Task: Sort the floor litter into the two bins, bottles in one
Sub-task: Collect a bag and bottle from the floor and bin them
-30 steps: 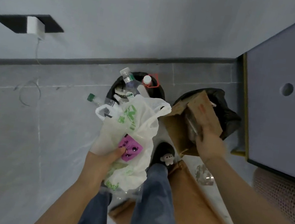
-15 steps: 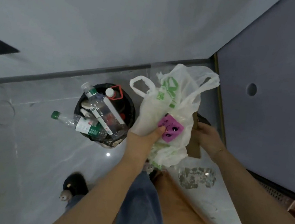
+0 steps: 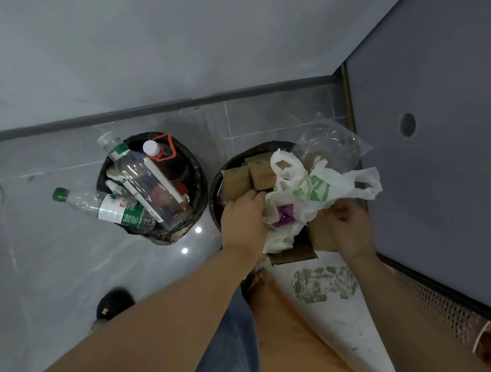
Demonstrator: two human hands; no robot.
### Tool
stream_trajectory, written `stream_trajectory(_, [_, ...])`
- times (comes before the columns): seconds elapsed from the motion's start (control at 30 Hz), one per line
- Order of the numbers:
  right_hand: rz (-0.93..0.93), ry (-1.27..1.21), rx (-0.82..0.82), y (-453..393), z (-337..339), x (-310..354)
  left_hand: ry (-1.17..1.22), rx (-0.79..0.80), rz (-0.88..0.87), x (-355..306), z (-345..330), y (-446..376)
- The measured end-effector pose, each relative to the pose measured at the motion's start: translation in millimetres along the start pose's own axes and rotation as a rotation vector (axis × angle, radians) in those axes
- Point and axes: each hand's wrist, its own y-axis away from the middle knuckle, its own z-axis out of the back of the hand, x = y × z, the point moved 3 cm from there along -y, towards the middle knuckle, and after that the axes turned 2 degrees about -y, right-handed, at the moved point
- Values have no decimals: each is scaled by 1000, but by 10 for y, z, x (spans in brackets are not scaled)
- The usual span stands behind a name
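Litter first: a white plastic bag (image 3: 309,191) with green print sits on top of the right-hand bin (image 3: 223,176), which is already stuffed with cardboard pieces (image 3: 252,174) and a crumpled clear plastic wrapper (image 3: 332,144). Something purple (image 3: 285,215) shows through the bag. Left hand (image 3: 244,217) has its fingers curled over the bag's near-left side, gripping it. Right hand (image 3: 347,228) grips the bag's right edge, fingers curled in on the plastic (can't tell how tight).

Left-hand bin (image 3: 200,185) stands just beside the other and is packed with clear plastic bottles (image 3: 147,181); one green-capped bottle (image 3: 102,205) lies across the rim, sticking out over the floor (image 3: 24,249). A flat sheet of brown cardboard (image 3: 309,352) lies on the floor under the person's leg. Grey cabinet (image 3: 448,151) stands right next to the right-hand bin.
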Motion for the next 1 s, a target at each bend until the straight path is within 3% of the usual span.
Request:
stream_trajectory(0.13, [-11,-183,-329,167,47,-54,-233,11,-106,-77,-23,-77])
stream_trajectory(0.23, [305,-192,-481,377,77,58,-241,26,-97,-57,-32,-102])
stream_trajectory(0.33, [751,192,-305,488,-120,160,-296,19,-113,-39,-78,-110])
stream_trajectory(0.4, [859,378,-159,437,-257,106,-301,-9,-139,7,-116,-108])
stream_trajectory(0.63, [871,541,-79,212,-416,147,31,7,-272,370,-102,89])
stream_trajectory(0.83, [878,617,-110,146,-563,89,116,-158,-304,516,274,38])
stream_trajectory(1.0, [815,460,-70,157,-518,28,-53,121,-369,393,310,-410])
